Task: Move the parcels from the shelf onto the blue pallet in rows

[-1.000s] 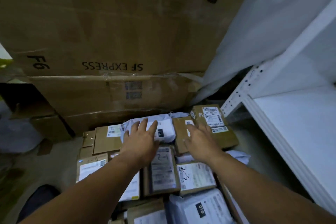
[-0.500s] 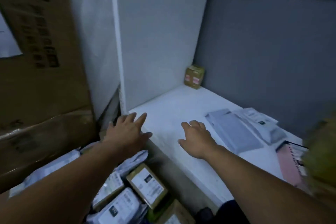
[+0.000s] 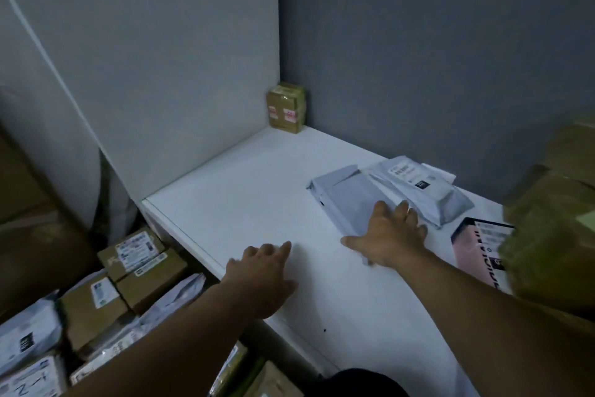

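On the white shelf (image 3: 244,190) a flat grey mailer bag (image 3: 347,193) lies at the right, with a second grey bag (image 3: 421,187) bearing a label behind it. My right hand (image 3: 389,239) rests with spread fingers on the near end of the flat grey bag. My left hand (image 3: 260,271) hovers open over the shelf's front edge, holding nothing. A small brown taped box (image 3: 286,106) stands in the shelf's far corner. Stacked parcels (image 3: 128,271), brown boxes and grey bags, lie low at the left; the pallet beneath them is hidden.
A pink and black flat parcel (image 3: 476,248) lies at the shelf's right, partly behind a blurred brown cardboard box (image 3: 553,219). A white side panel (image 3: 161,58) and grey back wall (image 3: 434,42) close the shelf. Large brown cartons (image 3: 29,219) stand at the far left.
My view swung from the parcel stack to the shelf. Both hands left the stacked parcels and reached over the shelf; the right hand has come down on the grey bag.
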